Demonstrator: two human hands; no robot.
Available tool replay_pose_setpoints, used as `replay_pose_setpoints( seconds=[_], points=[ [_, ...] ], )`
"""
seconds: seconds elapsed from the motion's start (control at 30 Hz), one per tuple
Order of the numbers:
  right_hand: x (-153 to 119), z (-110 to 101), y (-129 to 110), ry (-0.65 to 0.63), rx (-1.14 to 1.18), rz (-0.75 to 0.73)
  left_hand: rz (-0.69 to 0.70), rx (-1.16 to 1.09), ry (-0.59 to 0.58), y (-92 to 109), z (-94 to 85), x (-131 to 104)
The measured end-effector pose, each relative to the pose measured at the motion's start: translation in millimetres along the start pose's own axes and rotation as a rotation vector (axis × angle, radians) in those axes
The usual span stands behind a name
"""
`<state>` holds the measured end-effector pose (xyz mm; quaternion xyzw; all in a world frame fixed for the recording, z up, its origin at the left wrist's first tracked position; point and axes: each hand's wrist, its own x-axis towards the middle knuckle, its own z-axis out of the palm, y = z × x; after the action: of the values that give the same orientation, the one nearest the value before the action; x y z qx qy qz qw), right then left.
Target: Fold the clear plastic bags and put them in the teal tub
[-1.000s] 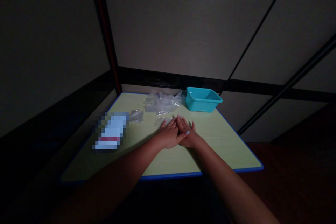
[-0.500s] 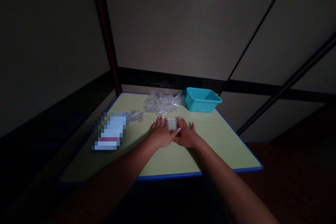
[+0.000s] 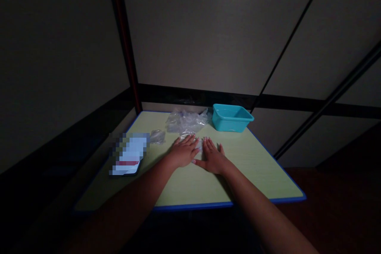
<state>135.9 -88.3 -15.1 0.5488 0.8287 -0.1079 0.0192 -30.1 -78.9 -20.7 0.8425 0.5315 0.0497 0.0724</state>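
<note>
My left hand point(image 3: 183, 152) lies flat with its fingers spread, palm down over a small clear plastic bag point(image 3: 200, 144). Beside it on the right, my right hand point(image 3: 213, 156) is also flat, its fingertips at the bag's right side and its thumb pointing toward the left hand. Most of the bag is hidden beneath the hands; a pale strip shows between them. Just beyond the fingertips lies a crumpled heap of clear plastic bags point(image 3: 187, 121).
A small folded clear bag point(image 3: 157, 137) lies left of the hands, next to a pixelated phone point(image 3: 132, 152). At the back right stands a turquoise plastic basin point(image 3: 230, 124). The pale green table point(image 3: 256, 166) has a blue edge, with a wall behind it.
My left hand has turned and slid over the bag, covering more of it. My right hand remains flat beside it. The whole view has shifted slightly.
</note>
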Motion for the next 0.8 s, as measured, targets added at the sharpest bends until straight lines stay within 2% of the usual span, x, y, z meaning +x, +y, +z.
replay_pose_setpoints(
  seconds=[0.23, 0.4, 0.57, 0.67, 0.8],
  points=[
    [-9, -1, -3, 0.045, -0.1, -0.021, -0.01, 0.024, -0.026, 1, -1.2, -3],
    [-20, -1, -4, 0.029, -0.141, -0.003, -0.026, 0.016, -0.065, 1, -2.8, -2],
    [-25, -12, 3, -0.007, -0.151, -0.013, -0.03, -0.011, -0.037, 1, -1.0, -2],
    [-15, -27, 14, -0.039, -0.133, -0.006, -0.032, -0.026, -0.025, 2, -0.2, -2],
    [15, -36, 26, 0.081, -0.125, 0.032, -0.036, -0.028, -0.019, 3, 0.2, -3]
  ],
)
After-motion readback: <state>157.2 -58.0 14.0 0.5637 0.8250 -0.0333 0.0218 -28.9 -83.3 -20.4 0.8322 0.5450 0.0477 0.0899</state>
